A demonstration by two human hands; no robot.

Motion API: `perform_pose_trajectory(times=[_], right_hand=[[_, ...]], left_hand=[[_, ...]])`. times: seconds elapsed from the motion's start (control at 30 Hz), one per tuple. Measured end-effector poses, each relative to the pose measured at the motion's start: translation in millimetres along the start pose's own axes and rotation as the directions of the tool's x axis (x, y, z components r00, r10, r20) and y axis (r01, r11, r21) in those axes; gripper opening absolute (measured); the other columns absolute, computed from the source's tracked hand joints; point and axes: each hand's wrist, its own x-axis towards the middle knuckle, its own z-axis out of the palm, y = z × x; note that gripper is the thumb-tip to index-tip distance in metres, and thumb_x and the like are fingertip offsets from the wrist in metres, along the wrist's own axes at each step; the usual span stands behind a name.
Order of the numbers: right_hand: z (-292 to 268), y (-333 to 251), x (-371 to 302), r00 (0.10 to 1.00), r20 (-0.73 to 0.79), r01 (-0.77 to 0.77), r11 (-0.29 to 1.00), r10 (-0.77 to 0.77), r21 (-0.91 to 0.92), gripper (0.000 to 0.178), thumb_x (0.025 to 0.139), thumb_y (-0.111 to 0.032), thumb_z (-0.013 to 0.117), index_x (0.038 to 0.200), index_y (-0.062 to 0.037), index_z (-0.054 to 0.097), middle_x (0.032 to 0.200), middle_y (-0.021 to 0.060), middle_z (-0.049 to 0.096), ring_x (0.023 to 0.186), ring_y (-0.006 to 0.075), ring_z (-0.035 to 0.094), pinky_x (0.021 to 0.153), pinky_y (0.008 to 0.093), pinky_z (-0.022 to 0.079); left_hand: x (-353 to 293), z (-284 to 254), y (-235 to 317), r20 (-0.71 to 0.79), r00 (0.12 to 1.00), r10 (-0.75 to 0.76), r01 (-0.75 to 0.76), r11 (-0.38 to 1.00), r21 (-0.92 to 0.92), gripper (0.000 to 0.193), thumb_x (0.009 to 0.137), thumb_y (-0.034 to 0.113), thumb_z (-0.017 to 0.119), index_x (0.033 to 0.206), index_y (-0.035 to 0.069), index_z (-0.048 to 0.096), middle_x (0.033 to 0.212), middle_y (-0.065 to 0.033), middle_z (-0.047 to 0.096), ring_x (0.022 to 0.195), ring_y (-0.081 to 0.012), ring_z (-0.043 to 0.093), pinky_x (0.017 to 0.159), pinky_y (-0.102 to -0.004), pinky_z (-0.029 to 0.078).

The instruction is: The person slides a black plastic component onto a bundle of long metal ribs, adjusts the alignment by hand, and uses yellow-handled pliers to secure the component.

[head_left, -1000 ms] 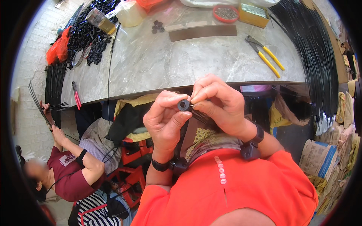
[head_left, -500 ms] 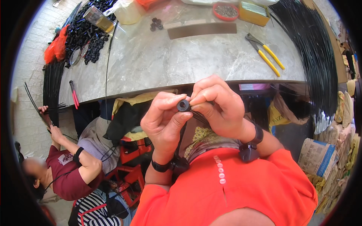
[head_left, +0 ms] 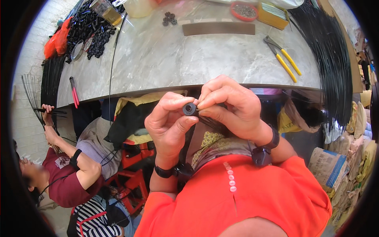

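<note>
My left hand (head_left: 166, 124) pinches a small black round fitting (head_left: 190, 109) between thumb and fingers. The fitting has a hole in its end, which faces up. Close against its right side, my right hand (head_left: 233, 104) has thumb and forefinger pressed together on something thin and small, its kind hidden by the fingertips. Thin black rods (head_left: 211, 125) run down from under the hands. Both hands are held in front of the table's near edge.
On the grey table (head_left: 158, 59) lie yellow-handled pliers (head_left: 283, 59), a flat grey bar (head_left: 219, 29), a red dish of small metal bits (head_left: 244, 12) and several black parts (head_left: 169, 18). Black rods (head_left: 329, 59) hang over the right side. A co-worker (head_left: 67, 173) handles rods at left.
My hands stay together at the fitting, with only a slight shift. The table appears a little further right and up. The co-worker's hands have moved among the rods.
</note>
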Motion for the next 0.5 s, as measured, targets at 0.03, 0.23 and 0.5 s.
perform_pose_trajectory(times=[0.03, 0.23, 0.5], right_hand=[[1, 0, 2, 1.000, 0.003, 0.003, 1.000, -0.003, -0.012, 0.017, 0.080, 0.006, 0.076, 0.095, -0.0011, 0.070, 0.096, 0.0099, 0.065, 0.084, 0.0158, 0.063, 0.070, 0.0254, 0.050], [13, 2, 7, 1.000, 0.008, 0.007, 0.999, -0.007, -0.046, 0.017, 0.079, 0.001, 0.079, 0.094, -0.0020, 0.071, 0.094, 0.0084, 0.064, 0.083, 0.0178, 0.064, 0.069, 0.0273, 0.052], [25, 0, 18, 0.994, 0.110, 0.032, 0.991, -0.018, -0.133, 0.017, 0.078, 0.002, 0.078, 0.091, -0.0024, 0.069, 0.093, 0.0102, 0.066, 0.080, 0.0178, 0.064, 0.068, 0.0257, 0.050]], left_hand=[[0, -2, 0, -0.003, 1.000, 0.002, -0.002, 1.000, -0.004, 0.033, 0.078, -0.005, 0.079, 0.110, -0.006, 0.068, 0.103, -0.0123, 0.065, 0.092, -0.0157, 0.063, 0.079, -0.0262, 0.053], [0, -14, 1, -0.004, 0.999, 0.033, -0.033, 0.999, 0.027, 0.031, 0.081, -0.001, 0.078, 0.109, -0.006, 0.067, 0.103, -0.0130, 0.066, 0.092, -0.0165, 0.063, 0.078, -0.0266, 0.052], [-2, -33, 9, 0.033, 0.995, 0.095, -0.100, 0.950, 0.295, 0.024, 0.083, 0.003, 0.075, 0.104, -0.005, 0.067, 0.101, -0.0118, 0.067, 0.090, -0.0166, 0.062, 0.078, -0.0269, 0.051]])
